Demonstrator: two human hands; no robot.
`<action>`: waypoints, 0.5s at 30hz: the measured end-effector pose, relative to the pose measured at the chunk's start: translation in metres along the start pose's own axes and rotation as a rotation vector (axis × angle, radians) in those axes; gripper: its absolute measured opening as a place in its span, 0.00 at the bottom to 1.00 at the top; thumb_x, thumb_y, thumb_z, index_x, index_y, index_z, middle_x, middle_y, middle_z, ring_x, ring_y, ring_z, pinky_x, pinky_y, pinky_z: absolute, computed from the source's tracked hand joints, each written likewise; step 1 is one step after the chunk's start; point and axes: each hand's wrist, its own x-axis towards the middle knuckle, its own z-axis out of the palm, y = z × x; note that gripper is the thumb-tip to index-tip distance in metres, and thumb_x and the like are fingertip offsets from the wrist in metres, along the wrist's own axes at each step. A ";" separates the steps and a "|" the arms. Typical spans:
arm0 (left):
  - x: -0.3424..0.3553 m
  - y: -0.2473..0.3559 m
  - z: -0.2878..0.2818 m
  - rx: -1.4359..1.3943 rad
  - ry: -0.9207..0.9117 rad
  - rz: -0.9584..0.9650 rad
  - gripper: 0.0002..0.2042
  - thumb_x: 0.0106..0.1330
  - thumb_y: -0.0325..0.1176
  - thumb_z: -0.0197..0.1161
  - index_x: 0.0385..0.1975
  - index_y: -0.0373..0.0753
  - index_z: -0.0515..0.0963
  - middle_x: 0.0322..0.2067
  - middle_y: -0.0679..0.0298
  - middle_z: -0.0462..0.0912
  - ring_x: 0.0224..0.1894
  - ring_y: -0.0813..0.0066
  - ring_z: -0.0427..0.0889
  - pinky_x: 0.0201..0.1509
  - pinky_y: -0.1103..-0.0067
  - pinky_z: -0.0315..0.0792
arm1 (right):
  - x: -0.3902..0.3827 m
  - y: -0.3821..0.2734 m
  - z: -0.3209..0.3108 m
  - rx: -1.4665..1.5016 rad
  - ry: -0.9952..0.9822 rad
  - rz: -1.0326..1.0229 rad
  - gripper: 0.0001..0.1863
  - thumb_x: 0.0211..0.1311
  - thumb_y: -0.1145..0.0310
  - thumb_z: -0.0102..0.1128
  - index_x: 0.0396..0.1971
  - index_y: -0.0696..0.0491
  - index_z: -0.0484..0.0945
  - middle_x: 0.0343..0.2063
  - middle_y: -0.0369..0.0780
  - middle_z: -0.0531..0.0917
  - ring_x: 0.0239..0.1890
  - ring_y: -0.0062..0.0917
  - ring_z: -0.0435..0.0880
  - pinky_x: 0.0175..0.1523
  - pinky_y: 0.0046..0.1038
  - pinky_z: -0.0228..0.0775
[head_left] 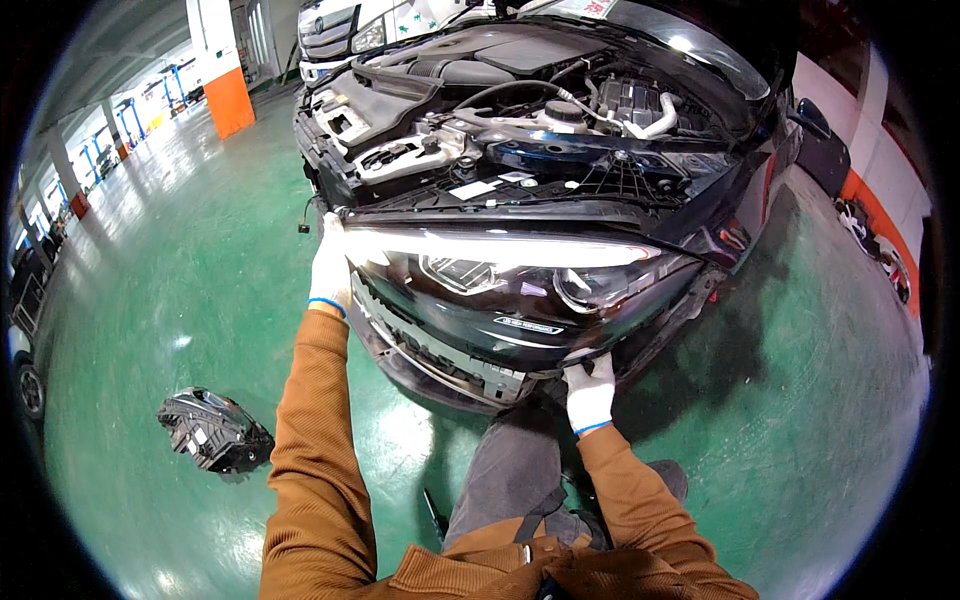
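Observation:
A large headlight with a clear lens and a bright strip along its top sits at the front corner of a dark car with its hood up. My left hand, in a white glove with a blue cuff, grips the lamp's left end near the top. Under the lower edge, my right hand, gloved the same way, has its fingers curled against the housing. Some of the fingertips on both hands are hidden by the lamp. Below the lens, a pale bracket strip and the bumper opening show.
Another headlight unit lies on the green floor at my left. Behind the lamp is the exposed engine bay. A white vehicle stands beyond the car, and an orange-and-white pillar rises at far left.

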 end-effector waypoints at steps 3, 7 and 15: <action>-0.010 0.010 0.013 0.034 -0.036 -0.015 0.29 0.79 0.64 0.53 0.36 0.41 0.84 0.30 0.68 0.83 0.34 0.75 0.80 0.45 0.76 0.74 | 0.000 -0.002 -0.005 -0.129 -0.012 0.010 0.18 0.69 0.77 0.66 0.57 0.56 0.77 0.51 0.38 0.83 0.53 0.24 0.79 0.65 0.30 0.70; 0.009 -0.008 -0.002 0.070 -0.032 0.130 0.30 0.78 0.66 0.52 0.32 0.43 0.83 0.27 0.69 0.83 0.31 0.76 0.80 0.41 0.77 0.74 | -0.004 -0.003 0.002 -0.076 -0.009 0.024 0.18 0.69 0.77 0.66 0.57 0.57 0.77 0.51 0.38 0.83 0.54 0.24 0.79 0.64 0.29 0.70; 0.014 -0.014 0.004 -0.029 0.041 0.089 0.31 0.79 0.66 0.50 0.32 0.42 0.82 0.24 0.68 0.81 0.27 0.74 0.79 0.38 0.76 0.74 | -0.005 -0.010 0.004 -0.057 -0.025 0.020 0.20 0.69 0.77 0.66 0.59 0.57 0.76 0.51 0.38 0.83 0.53 0.23 0.79 0.64 0.29 0.70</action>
